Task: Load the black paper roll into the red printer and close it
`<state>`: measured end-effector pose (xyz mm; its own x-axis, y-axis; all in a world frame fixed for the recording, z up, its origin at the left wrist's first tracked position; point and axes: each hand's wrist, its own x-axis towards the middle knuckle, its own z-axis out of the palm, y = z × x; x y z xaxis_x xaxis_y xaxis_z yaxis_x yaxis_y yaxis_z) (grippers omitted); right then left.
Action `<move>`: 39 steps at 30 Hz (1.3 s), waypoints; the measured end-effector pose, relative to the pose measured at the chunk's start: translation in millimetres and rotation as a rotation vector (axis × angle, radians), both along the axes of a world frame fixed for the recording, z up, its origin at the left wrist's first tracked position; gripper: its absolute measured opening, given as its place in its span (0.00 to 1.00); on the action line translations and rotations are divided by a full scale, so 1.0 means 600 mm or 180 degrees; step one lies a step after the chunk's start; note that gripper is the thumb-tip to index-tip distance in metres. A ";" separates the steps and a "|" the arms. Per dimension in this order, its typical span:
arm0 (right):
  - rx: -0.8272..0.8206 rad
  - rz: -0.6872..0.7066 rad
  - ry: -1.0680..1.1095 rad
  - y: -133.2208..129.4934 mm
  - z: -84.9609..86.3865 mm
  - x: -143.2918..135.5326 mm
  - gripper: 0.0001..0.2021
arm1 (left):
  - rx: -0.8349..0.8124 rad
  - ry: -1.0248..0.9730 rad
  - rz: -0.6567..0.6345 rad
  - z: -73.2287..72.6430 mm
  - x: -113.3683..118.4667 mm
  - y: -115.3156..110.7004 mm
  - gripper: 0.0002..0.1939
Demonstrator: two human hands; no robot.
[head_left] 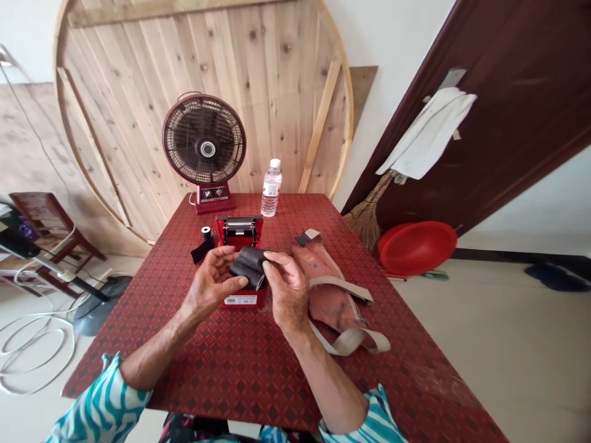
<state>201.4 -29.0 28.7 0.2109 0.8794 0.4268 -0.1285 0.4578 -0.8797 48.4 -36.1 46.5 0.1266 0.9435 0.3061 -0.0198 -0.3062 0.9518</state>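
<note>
A dark, flexible black sheet is stretched between both hands above a red device. My left hand pinches its left edge between thumb and fingers. At its right edge, my right hand grips it with thumb and fingertips. Behind and below stands the red device, with a black roller in its raised rear part and a white label on its front; the hands and sheet hide its middle. To the left of the device lie a small black roll with a white end and a black strip.
A red fan and a water bottle stand at the back of the patterned table. A stained pinkish pouch with pale straps lies right of my right hand. A red basin is on the floor.
</note>
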 end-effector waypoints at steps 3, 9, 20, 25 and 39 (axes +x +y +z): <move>0.0235 -0.0029 -0.0162 0.002 0.004 0.001 0.06 | -0.0563 0.0136 -0.0438 0.024 -0.012 0.004 0.22; 0.0612 0.0258 -0.0315 0.026 0.029 0.000 0.07 | -0.0371 0.0569 -0.0431 0.032 -0.036 0.054 0.17; 0.0138 -0.0180 0.0374 0.071 -0.005 0.032 0.08 | 0.0753 0.2457 0.0140 0.003 -0.051 0.131 0.12; -0.0135 -0.0242 0.0640 0.081 -0.046 0.043 0.07 | 0.0381 0.3066 0.0173 0.005 -0.051 0.137 0.10; -0.0421 -0.0255 0.0103 0.109 -0.107 0.055 0.11 | 0.0585 0.3517 -0.0679 0.034 -0.056 0.151 0.10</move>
<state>234.4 36.5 -35.5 0.2943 0.9074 0.3001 -0.1255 0.3480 -0.9291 14.7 54.3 66.7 0.5653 0.8228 0.0587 0.7329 -0.5336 0.4220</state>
